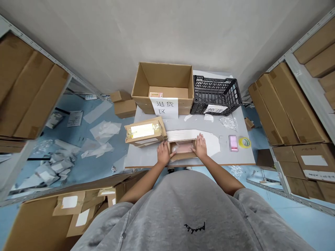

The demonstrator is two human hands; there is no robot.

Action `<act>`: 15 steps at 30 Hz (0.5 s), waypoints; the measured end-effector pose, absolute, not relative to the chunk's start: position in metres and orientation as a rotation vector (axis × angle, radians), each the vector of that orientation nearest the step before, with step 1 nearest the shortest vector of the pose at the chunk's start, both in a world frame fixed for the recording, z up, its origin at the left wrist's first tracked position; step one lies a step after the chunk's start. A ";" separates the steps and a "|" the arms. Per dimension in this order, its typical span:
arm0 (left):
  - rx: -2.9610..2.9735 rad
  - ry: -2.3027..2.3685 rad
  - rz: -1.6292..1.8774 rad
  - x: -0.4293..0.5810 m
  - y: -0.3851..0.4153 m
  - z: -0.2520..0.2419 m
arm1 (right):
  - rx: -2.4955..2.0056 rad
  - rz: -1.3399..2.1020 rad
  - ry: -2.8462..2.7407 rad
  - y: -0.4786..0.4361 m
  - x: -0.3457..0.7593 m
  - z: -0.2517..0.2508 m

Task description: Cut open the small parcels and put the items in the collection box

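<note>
The left hand (164,153) and right hand (200,146) lie spread on opposite ends of the small cardboard box (183,156), which looks light and stiff, easiest held by those ends, around a soft-looking pink packet (180,148).

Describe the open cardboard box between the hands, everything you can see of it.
The small open cardboard box is rectangular, of plain brown card, and sits flat near the front edge of the grey table, one long side toward the person. No lid shows. Inside lies a pink item under whitish, translucent wrapping; what it is cannot be told. The left hand rests against its left end, the right hand against its right end. A white sheet lies along its far side.
</note>
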State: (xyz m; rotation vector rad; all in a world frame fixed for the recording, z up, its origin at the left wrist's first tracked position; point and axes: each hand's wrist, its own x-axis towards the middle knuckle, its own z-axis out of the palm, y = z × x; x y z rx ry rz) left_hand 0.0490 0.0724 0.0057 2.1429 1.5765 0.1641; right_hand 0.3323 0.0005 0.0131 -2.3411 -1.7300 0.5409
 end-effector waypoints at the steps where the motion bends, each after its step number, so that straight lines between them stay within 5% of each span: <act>1: 2.165 1.592 0.180 0.050 0.072 0.013 | -2.288 0.474 -1.744 -0.004 0.329 0.019; 8: 2.329 1.364 0.162 0.072 0.069 0.048 | -2.097 0.430 -1.742 -0.008 0.317 0.035; 15: 2.542 0.942 0.035 0.088 0.072 0.026 | -2.020 0.474 -2.011 0.005 0.314 0.034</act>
